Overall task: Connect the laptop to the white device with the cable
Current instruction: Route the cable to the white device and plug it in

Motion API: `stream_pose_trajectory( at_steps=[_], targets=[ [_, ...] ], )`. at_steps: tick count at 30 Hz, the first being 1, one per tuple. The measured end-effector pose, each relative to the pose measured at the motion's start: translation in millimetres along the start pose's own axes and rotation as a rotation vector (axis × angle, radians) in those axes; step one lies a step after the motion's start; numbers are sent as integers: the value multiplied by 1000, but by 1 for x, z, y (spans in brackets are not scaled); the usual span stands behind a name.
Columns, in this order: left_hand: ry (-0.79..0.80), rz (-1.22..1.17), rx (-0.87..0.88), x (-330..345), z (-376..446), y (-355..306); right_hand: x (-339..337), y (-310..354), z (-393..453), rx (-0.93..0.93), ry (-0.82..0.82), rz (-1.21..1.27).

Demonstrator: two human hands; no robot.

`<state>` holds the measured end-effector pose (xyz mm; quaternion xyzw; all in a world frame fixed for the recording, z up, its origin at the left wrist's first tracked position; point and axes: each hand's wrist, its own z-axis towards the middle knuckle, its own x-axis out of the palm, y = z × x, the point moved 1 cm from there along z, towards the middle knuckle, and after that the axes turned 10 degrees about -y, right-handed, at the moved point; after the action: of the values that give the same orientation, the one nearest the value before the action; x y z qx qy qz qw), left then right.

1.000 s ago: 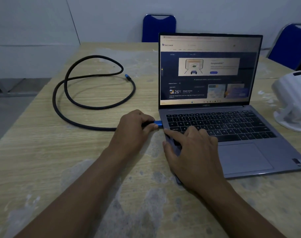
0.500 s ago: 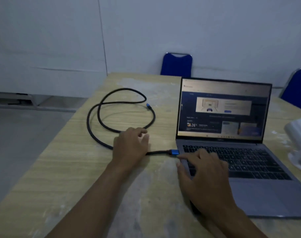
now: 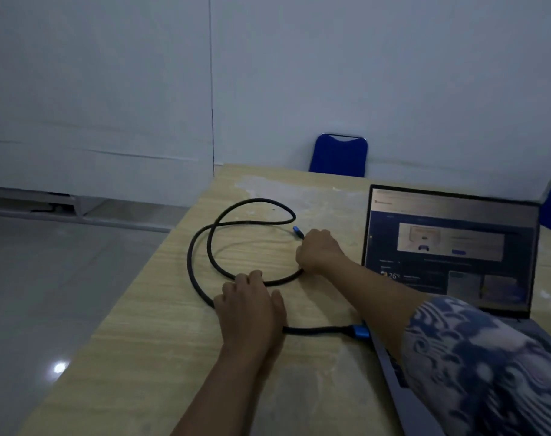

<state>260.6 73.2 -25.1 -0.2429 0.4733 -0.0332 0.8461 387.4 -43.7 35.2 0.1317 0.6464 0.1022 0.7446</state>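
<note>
A plain office or meeting room, dimly lit. Bare pale walls point(image 3: 362, 73) meet at a corner at 12 o'clock, above a glossy tiled floor point(image 3: 63, 294) at 9 o'clock. A long wood-grain tabletop point(image 3: 180, 357), scuffed with pale patches, carries an open laptop point(image 3: 450, 247) at 3 o'clock. Blue padded chairs point(image 3: 338, 155) with metal frames stand along its far side.

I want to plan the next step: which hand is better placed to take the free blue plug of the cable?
The right hand: it is closed on the cable right beside the free blue plug. The left hand lies flat on a nearer stretch, away from it.
</note>
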Motion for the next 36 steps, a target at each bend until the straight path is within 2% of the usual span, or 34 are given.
stream_pose_trajectory(
  at_steps=[5,7,9,13,18,23,32,34,36],
  targets=[
    [-15,-41,-12,3,-1,-1,21,3,30,-11,50,-211],
    [-15,-60,-26,2,-1,-2,20,8,34,-70,80,-324],
    [-23,-76,-38,0,-1,-1,5,15,36,-119,65,-336],
    [-20,-109,-64,-3,-2,-4,-62,32,41,-174,-37,-139],
    [-33,-120,-67,-6,-3,-6,-167,45,45,-70,-167,293],
    [4,-40,-36,-3,-1,-3,-239,10,53,-166,-382,270],
    [57,20,-46,1,3,-3,-249,-86,84,-116,-525,386],
    [68,-47,-94,-2,6,-4,-248,-104,92,-86,-540,441],
    [44,-246,-159,-9,6,-9,-248,-120,100,-70,-558,510]
  ],
)
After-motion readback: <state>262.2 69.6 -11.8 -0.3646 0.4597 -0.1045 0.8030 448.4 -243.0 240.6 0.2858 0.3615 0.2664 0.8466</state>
